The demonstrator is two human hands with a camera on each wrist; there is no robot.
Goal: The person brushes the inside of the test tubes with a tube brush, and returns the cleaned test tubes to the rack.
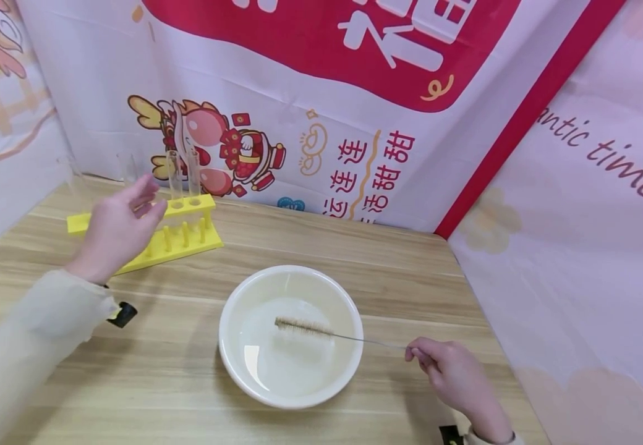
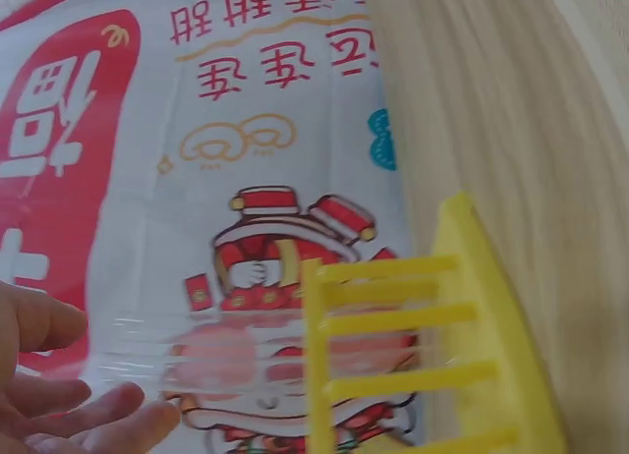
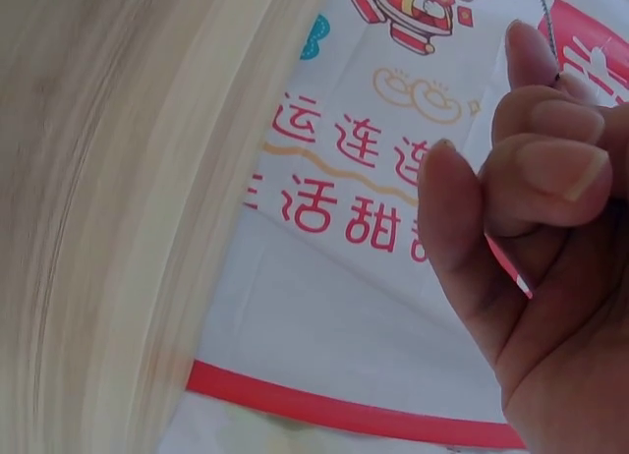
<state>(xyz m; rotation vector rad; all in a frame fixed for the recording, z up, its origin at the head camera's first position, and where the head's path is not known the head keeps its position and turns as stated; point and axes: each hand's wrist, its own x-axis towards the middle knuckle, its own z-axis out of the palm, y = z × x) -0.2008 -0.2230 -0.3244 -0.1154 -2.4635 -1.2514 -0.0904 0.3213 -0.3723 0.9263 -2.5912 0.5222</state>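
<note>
My right hand (image 1: 457, 374) pinches the thin twisted-wire handle (image 1: 371, 341) of a test tube brush. Its pale bristle head (image 1: 302, 326) lies over the inside of a white round basin (image 1: 260, 290). In the right wrist view, the wire (image 3: 546, 20) rises from between my fingertips, and the bristles are out of that view. At the left, my left hand (image 1: 118, 228) is over a yellow test tube rack (image 1: 179, 247), covering part of its top bar. Its fingers are loosely bent, and in the left wrist view they appear beside the clear test tubes (image 2: 138, 351) with nothing held.
Clear test tubes (image 1: 175, 176) stand upright in the rack, with more glass at its left end. The wooden tabletop (image 1: 410, 290) carries the rack and basin. A printed cloth (image 1: 277, 68) hangs behind, and another panel (image 1: 588, 278) borders the right side.
</note>
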